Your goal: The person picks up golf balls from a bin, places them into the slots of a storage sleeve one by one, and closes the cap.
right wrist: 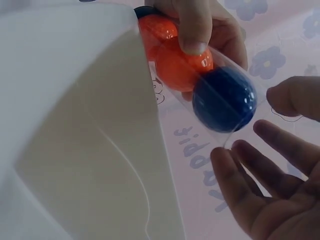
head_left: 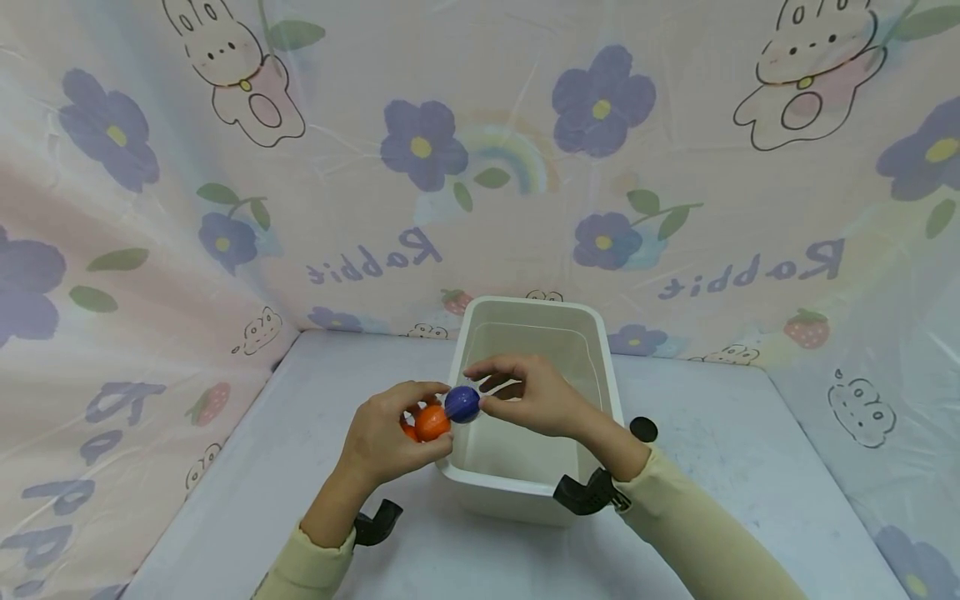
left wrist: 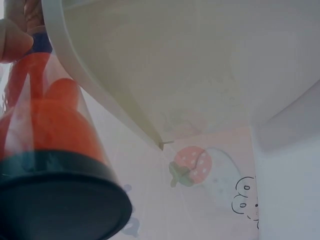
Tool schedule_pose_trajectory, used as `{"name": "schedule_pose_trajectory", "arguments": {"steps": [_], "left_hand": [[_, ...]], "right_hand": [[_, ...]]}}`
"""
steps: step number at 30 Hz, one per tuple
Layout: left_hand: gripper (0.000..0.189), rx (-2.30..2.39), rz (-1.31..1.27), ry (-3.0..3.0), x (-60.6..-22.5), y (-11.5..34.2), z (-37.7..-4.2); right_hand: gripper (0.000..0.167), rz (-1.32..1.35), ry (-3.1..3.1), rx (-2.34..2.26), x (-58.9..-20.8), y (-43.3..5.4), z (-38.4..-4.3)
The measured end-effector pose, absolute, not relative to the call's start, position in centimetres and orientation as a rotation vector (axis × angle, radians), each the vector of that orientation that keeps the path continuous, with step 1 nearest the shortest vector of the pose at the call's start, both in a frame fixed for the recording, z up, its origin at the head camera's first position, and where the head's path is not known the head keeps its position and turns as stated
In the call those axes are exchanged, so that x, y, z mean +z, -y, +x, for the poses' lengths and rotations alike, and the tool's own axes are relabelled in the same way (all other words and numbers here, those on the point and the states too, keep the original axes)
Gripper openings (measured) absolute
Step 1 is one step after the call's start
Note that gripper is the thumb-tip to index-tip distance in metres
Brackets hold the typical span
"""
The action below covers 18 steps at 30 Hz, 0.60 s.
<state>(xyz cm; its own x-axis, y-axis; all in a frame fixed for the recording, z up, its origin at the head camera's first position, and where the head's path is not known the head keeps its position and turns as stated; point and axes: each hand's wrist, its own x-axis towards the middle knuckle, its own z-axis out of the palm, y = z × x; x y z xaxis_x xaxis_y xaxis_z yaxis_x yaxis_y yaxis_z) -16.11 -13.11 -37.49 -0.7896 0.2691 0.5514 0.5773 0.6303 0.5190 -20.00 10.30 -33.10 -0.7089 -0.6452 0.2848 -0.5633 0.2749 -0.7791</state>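
Observation:
My left hand (head_left: 386, 433) grips a clear plastic tube whose dark base (left wrist: 62, 200) shows large in the left wrist view. Inside the tube are orange balls (right wrist: 182, 65), and a blue ball (right wrist: 225, 100) lies at the far end. In the head view the blue ball (head_left: 462, 404) sits between both hands, over the left rim of a white bin (head_left: 465, 479). My right hand (head_left: 543, 400) is at that tube end with thumb and fingers spread apart. Its fingertips (right wrist: 220, 155) are close to the tube's edge; whether they touch it I cannot tell.
The deep, rectangular bin stands on a white table (head_left: 720, 467). A round black disc (head_left: 643, 429) lies to the bin's right, by the right forearm. Printed cloth (head_left: 510, 225) with flowers and rabbits closes off the back and sides. Each wrist carries a black camera mount (head_left: 378, 522).

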Motion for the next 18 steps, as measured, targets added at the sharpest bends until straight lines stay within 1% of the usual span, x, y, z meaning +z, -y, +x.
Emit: {"name": "schedule_pose_trajectory", "arguments": {"steps": [6,18], "left_hand": [[0.050,-0.984,-0.669,2.439,-37.6,13.1,-16.1],[0.047,-0.953,-0.637,2.445,-37.6,13.4,-16.2]], "right_hand": [[0.036,-1.192,-2.499,-1.390,-33.4,-10.8,-20.0],[0.042,-1.072,-2.596,-1.337,-32.3,-13.6,-19.6]]}}
